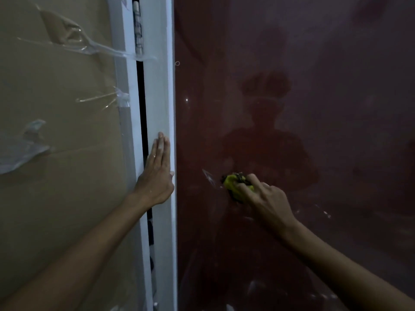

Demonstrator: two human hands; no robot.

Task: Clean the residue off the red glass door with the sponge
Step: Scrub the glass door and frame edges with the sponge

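Sponge on glass, low centre; no writing legible.
Right hand (267,196) grips crumpled yellow sponge (235,187) against dark red glass door (314,108); left hand (157,173), fingers straight together, rests flat on white door frame (157,97).

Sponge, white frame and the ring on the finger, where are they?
sponge (233,187), head view, its yellow face.
white frame (158,97), head view, its flat front.
ring (154,156), head view, on a left hand (156,173) finger.
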